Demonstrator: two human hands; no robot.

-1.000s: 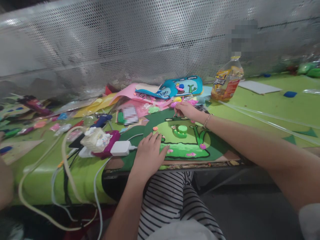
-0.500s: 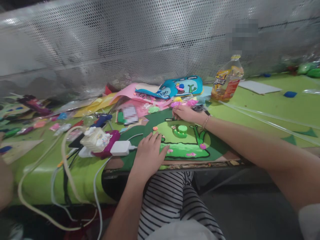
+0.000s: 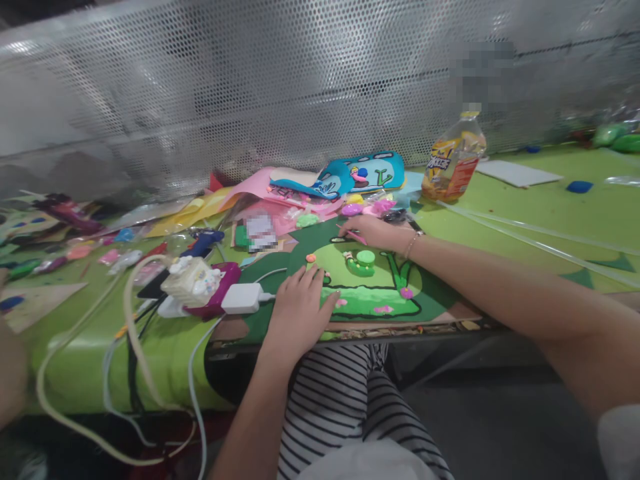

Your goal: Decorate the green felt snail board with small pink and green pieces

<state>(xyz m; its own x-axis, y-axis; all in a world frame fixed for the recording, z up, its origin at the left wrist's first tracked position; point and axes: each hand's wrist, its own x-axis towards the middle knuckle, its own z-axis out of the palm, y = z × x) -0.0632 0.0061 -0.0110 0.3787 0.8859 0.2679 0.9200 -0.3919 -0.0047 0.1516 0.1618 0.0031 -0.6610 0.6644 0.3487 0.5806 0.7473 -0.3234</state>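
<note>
A dark green sheet (image 3: 310, 243) bears a clay picture with a snail-like figure (image 3: 361, 262) in its middle and a bright green textured strip (image 3: 367, 303) along its lower part. My left hand (image 3: 303, 303) lies flat on the picture's left side, fingers stretched out. Over the upper edge of the picture, my right hand (image 3: 370, 230) is closed around a thin pink stick (image 3: 354, 234). The stick points left, close to a small black-outlined shape. Whether its tip touches the sheet I cannot tell.
Behind the sheet lie a blue clay picture (image 3: 365, 175), pink paper (image 3: 250, 187) and small clay packets. A bottle (image 3: 454, 160) stands at the back right. To the left are a decorated power strip (image 3: 200, 287), a white charger (image 3: 243, 297) and looping cables (image 3: 45, 373).
My right hand has turned a little, and the pink stick now shows below its fingers. My left hand remains in place on the picture.
</note>
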